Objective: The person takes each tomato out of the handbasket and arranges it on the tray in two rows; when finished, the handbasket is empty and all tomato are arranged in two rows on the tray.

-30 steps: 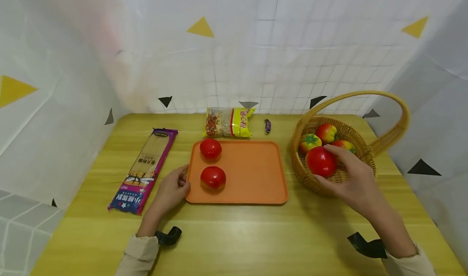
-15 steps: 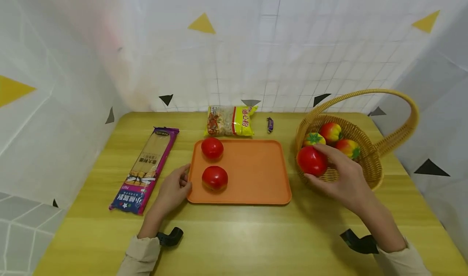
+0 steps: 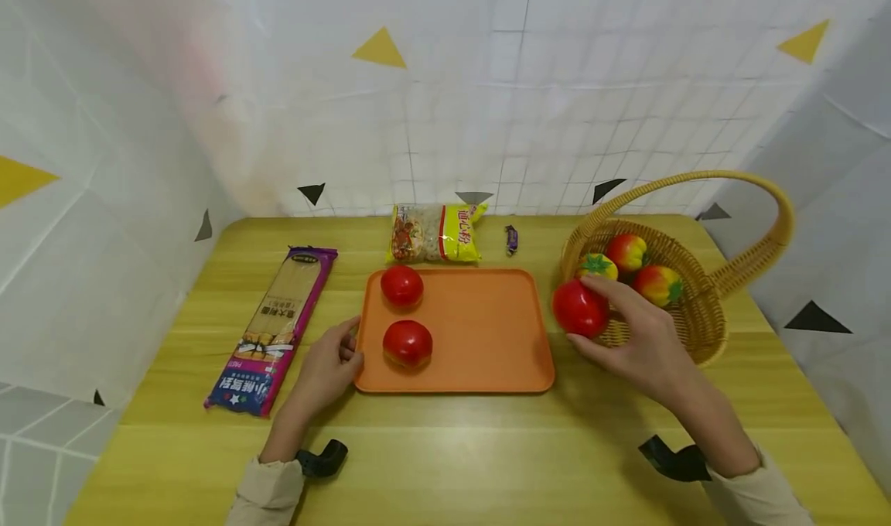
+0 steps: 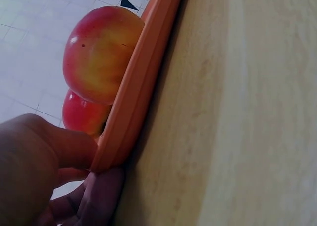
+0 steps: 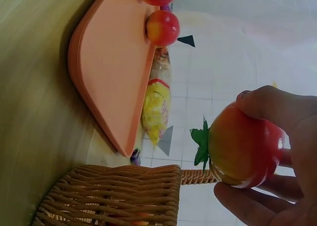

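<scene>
In the head view my right hand (image 3: 643, 344) holds a red toy tomato (image 3: 581, 309) between thumb and fingers, over the left edge of the wicker basket (image 3: 708, 340). The right wrist view shows the green leaves (image 5: 200, 144) of this tomato pointing down toward the table side. My left hand (image 3: 326, 367) pinches the left rim of the orange tray (image 3: 487, 333), thumb above and a finger beneath, as the left wrist view shows. On the tray's left half sit two red tomatoes, a rear one (image 3: 401, 286) and a front one (image 3: 407, 344).
Several red and yellow toy fruits, one a leafy tomato (image 3: 597, 266), lie in the basket under its tall handle (image 3: 696, 176). A spaghetti pack (image 3: 274, 329) lies left of the tray. Behind it are a yellow pasta bag (image 3: 437, 233) and a small purple wrapped candy (image 3: 511, 240).
My right hand has moved left with the tomato, from over the middle of the basket to its left edge near the tray. The left hand stays at the tray's rim.
</scene>
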Motion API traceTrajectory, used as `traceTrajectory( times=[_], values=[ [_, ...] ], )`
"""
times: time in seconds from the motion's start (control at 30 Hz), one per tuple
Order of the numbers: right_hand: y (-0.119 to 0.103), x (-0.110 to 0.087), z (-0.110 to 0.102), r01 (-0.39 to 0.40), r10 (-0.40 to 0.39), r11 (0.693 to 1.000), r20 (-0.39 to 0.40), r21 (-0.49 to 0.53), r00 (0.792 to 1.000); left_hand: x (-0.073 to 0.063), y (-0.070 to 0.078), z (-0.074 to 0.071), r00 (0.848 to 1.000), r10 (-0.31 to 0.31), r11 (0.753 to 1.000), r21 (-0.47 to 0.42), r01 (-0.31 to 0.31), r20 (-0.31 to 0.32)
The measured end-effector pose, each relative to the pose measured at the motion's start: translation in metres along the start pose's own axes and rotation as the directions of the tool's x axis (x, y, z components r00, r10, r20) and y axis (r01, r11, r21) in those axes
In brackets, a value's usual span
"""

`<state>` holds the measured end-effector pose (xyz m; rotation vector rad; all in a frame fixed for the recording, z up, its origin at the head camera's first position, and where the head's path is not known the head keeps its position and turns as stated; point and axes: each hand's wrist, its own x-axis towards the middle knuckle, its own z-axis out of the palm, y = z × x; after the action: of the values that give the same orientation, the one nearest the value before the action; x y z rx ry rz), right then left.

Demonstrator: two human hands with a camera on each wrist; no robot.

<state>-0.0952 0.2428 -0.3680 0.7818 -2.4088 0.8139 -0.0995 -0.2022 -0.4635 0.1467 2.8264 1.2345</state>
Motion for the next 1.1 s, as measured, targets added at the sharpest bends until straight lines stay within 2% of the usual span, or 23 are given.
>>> traceTrajectory(
  times=[0.33, 0.47, 0.67, 0.83, 1.1],
  values=[
    [-0.003, 0.004, 0.013, 0.038, -0.037, 0.999, -0.023, 0.02, 0.999, -0.008, -0.004, -0.005, 1.0, -0.023, 1.0, 0.007, 0.023, -0.002],
    [-0.003, 0.003, 0.018, 0.031, -0.031, 0.999, -0.017, 0.011, 0.999, -0.011, -0.008, -0.005, 0.999, -0.034, 0.999, 0.022, 0.034, -0.014],
    [-0.002, -0.002, 0.018, 0.01, -0.01, 1.0, -0.013, 0.012, 1.0, -0.006, -0.009, 0.001, 1.0, -0.002, 1.0, 0.015, 0.002, -0.017],
    [-0.005, -0.003, 0.021, 0.002, -0.003, 1.0, 0.017, 0.032, 1.0, -0.004, -0.006, 0.004, 1.0, -0.022, 1.0, 0.001, 0.022, -0.013],
    [-0.007, 0.011, 0.029, 0.025, -0.026, 1.0, 0.059, 0.017, 0.998, 0.001, -0.003, 0.001, 1.0, 0.01, 1.0, 0.0, -0.01, -0.024]
  ],
)
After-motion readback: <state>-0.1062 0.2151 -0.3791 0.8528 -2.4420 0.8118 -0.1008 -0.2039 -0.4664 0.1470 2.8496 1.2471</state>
